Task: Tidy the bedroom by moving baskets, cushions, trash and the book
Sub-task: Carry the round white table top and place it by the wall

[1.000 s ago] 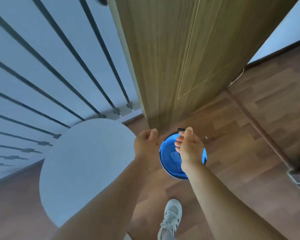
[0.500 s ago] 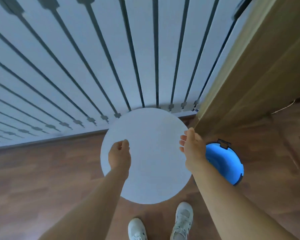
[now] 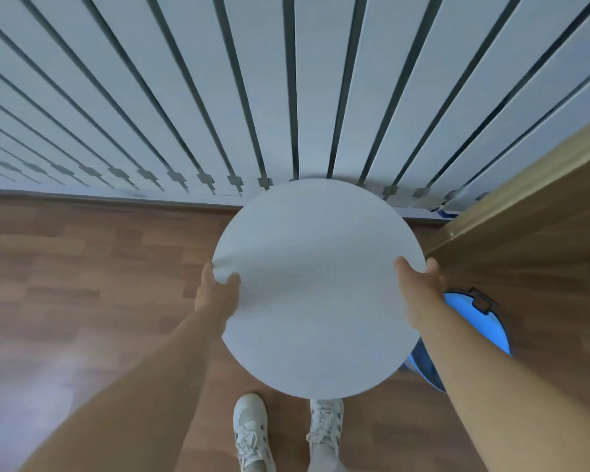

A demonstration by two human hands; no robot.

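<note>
- Hands first: my left hand (image 3: 215,294) pinches the left edge of the round, flat, pale white cushion (image 3: 317,287), thumb on top and fingers underneath; my right hand (image 3: 419,284) clasps the right edge the same way, thumb over the face and the other fingers round the rim.
- Cushion position: it sits between my 2 hands, in front of my chest and above the brown wooden plank floor (image 3: 99,267), its far edge overlapping the foot of the pale wall with dark vertical slats (image 3: 286,97). I cannot tell whether it is lifted clear or resting on something hidden beneath it.
- Handling, as I judge it: the fabric puckers into small creases where my left thumb bites, so the cover is soft and the filling gives. It looks light and thin, likely to flop if gripped at 1 point only, so opposite edges are the right places to hold.
- Nearby: the round blue bin with a black handle clip (image 3: 477,321) stands on the floor just under my right forearm, beside the wooden door panel (image 3: 542,216); my 2 white laced sneakers (image 3: 252,434) show below the cushion.
</note>
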